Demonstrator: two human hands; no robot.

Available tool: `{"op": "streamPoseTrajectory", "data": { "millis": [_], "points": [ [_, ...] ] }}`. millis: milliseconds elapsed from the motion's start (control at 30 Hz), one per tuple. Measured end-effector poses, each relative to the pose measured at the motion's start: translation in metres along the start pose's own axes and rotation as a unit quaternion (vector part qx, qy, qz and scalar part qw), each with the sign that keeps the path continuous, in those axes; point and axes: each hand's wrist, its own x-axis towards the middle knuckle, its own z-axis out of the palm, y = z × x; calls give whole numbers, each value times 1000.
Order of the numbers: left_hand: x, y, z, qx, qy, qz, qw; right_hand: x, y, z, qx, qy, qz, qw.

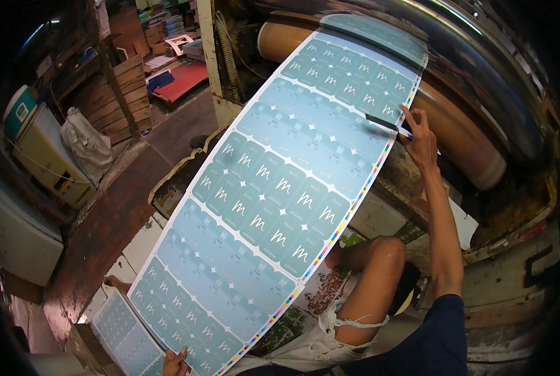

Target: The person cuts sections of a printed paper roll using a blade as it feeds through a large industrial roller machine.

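A long printed sheet, pale blue and teal with repeated card panels and a colour strip along its right edge, slopes down from the rollers toward me. At its lower end my left hand is closed on the edge, thumb on top. My right hand is closed on a thin knife at the sheet's upper right edge. The dark blade points left, lying over a border between printed panels; whether it cuts into the sheet cannot be told. The index finger stretches up along the colour strip.
Large brown rollers and a shiny metal cylinder stand ahead. Similar printed sheets lie at lower left. My bare knee is beneath the sheet's right side. A cloth-covered bundle and a red board are farther left.
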Motion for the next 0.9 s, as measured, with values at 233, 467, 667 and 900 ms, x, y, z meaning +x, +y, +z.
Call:
{"op": "streamPoseTrajectory", "data": {
  "millis": [233,467,667,900],
  "points": [
    [-13,-14,-21,10,34,23,999,17,3,-6,36,-134,-112,984],
    [-8,-52,-202,168,184,-2,968,25,-20,-16,134,-234,8,963],
    [-29,4,-169,212,236,8,948,5,-40,-8,246,-220,75,941],
    [38,46,-62,258,189,23,947,-15,-68,11,261,-163,131,942]
  ]
}}
